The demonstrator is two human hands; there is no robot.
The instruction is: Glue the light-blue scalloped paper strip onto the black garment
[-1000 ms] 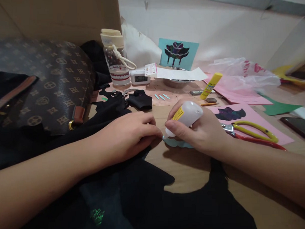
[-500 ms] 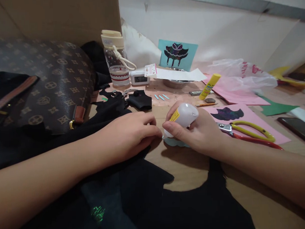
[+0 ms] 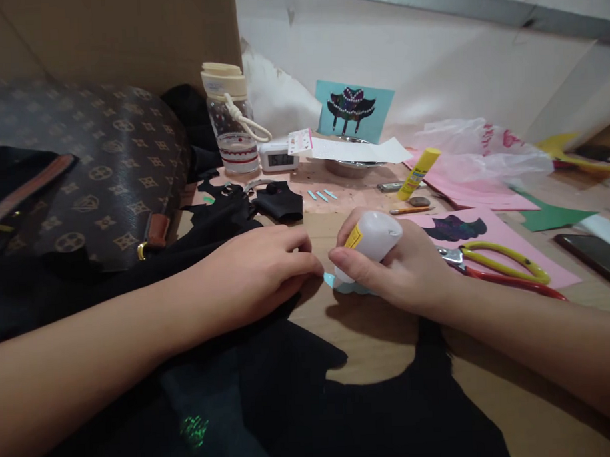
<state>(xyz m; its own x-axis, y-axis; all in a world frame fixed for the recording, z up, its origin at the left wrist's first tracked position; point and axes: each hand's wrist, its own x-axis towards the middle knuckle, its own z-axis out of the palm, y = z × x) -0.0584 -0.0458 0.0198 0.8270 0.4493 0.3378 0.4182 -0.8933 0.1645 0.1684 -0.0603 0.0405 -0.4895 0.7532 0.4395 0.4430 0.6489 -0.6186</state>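
My right hand is wrapped round a white glue bottle with a yellow label, tilted with its tip down on a small light-blue paper piece on the wooden table. My left hand lies knuckles-up just left of the bottle, fingers curled and pressed together, their tips at the blue paper's left edge. Whether they pinch the paper or only press on it is hidden. Black cloth lies under my left forearm.
A brown patterned handbag fills the left. At the back stand a water bottle, a small clock, a blue card and a metal bowl. Right of my hand lie a glue stick, yellow-handled scissors on pink paper, and a phone.
My right hand with the glue bottle has shifted a little over the blue paper, and the bottle sits lower. My left hand has stayed in place.
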